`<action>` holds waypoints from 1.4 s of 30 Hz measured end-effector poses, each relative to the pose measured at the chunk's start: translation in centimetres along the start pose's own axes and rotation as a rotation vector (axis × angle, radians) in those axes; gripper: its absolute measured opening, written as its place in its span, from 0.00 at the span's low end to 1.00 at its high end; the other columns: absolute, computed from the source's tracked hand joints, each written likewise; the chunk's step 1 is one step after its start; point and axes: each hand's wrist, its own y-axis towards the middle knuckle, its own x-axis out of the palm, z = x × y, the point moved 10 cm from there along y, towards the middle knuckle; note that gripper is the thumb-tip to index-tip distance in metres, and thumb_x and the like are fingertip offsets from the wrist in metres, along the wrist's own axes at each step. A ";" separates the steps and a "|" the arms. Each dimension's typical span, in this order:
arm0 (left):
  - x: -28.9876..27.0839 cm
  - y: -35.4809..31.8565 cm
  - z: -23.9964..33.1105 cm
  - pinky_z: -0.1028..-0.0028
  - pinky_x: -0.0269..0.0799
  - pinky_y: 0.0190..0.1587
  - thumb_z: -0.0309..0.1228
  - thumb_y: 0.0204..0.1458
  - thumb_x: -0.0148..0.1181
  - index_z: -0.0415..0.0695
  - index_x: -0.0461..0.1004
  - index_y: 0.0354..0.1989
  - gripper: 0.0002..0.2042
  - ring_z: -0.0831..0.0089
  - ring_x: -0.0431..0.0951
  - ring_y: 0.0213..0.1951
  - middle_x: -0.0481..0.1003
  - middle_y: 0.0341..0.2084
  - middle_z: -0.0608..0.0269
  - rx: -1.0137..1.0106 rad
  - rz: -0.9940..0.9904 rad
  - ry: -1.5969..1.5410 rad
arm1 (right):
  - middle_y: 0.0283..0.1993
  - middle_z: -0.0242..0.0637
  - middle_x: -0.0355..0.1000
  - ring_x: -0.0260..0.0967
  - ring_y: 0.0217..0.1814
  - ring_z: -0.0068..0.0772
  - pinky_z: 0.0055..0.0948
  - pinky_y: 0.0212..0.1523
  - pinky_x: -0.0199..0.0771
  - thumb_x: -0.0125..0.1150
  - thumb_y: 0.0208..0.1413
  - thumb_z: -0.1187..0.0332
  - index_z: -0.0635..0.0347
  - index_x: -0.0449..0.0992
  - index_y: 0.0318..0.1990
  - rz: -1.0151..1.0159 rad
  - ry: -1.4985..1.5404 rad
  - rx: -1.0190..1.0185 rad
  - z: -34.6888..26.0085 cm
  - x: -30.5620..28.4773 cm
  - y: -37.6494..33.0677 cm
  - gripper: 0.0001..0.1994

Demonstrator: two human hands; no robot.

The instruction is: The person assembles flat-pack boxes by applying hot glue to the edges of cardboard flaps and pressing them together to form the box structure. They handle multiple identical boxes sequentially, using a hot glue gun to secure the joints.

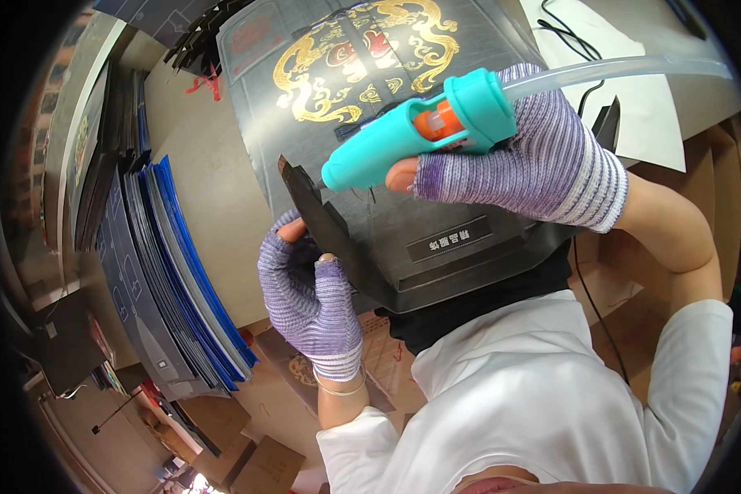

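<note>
My right hand [535, 169], in a purple-and-white striped fingerless glove, grips a teal glue gun [379, 152] with an orange inner part. From its back end a thick, clear glue stick [617, 72] runs off to the right. The gun's nozzle points left, close to the raised side flap [329, 230] of a black cardboard box [263, 132] printed with gold dragons. Whether nozzle and flap touch, I cannot tell. Gloved the same way, my left hand [309, 300] pinches that flap from its outer side between thumb and fingers.
To the left stand stacked dark and blue folded cardboard sheets [169, 255] along the grey table [210, 173]. At the upper right, a black cable [564, 33] lies over a white sheet [650, 107]. Brown cartons [267, 469] are on the floor below.
</note>
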 end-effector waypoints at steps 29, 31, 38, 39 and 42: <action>5.5 3.2 1.0 0.72 0.72 0.42 0.17 0.44 0.64 0.36 0.78 0.46 0.17 0.66 0.73 0.39 0.72 0.42 0.54 0.107 -0.481 0.546 | 0.29 0.33 0.76 0.75 0.31 0.35 0.31 0.34 0.75 0.76 0.46 0.54 0.57 0.81 0.35 0.015 -0.489 -0.004 1.8 -4.1 -2.5 0.17; 5.4 3.2 0.8 0.68 0.73 0.44 0.20 0.44 0.65 0.36 0.79 0.45 0.16 0.59 0.75 0.42 0.73 0.41 0.52 0.092 -0.472 0.532 | 0.28 0.34 0.76 0.73 0.30 0.37 0.32 0.33 0.74 0.75 0.45 0.52 0.56 0.81 0.33 0.029 -0.555 0.026 2.0 -4.5 -2.5 0.18; 5.8 3.3 0.7 0.66 0.72 0.46 0.21 0.45 0.65 0.35 0.79 0.42 0.14 0.57 0.74 0.41 0.73 0.38 0.51 0.139 -0.468 0.583 | 0.22 0.36 0.74 0.72 0.22 0.37 0.32 0.26 0.71 0.74 0.45 0.45 0.55 0.83 0.29 -0.079 -0.648 -0.019 2.3 -4.0 -2.1 0.21; 5.9 3.4 0.7 0.65 0.71 0.46 0.21 0.45 0.65 0.35 0.79 0.42 0.14 0.57 0.74 0.41 0.73 0.38 0.51 0.151 -0.463 0.583 | 0.22 0.36 0.74 0.72 0.23 0.37 0.32 0.27 0.71 0.73 0.45 0.46 0.55 0.83 0.30 -0.087 -0.603 -0.025 2.3 -3.8 -1.8 0.20; 6.1 3.3 1.1 0.65 0.71 0.45 0.21 0.45 0.65 0.35 0.79 0.41 0.13 0.57 0.73 0.40 0.73 0.38 0.50 0.191 -0.445 0.598 | 0.25 0.37 0.76 0.73 0.24 0.39 0.33 0.27 0.71 0.71 0.49 0.47 0.53 0.83 0.31 -0.111 -0.574 -0.087 2.1 -2.7 -1.3 0.18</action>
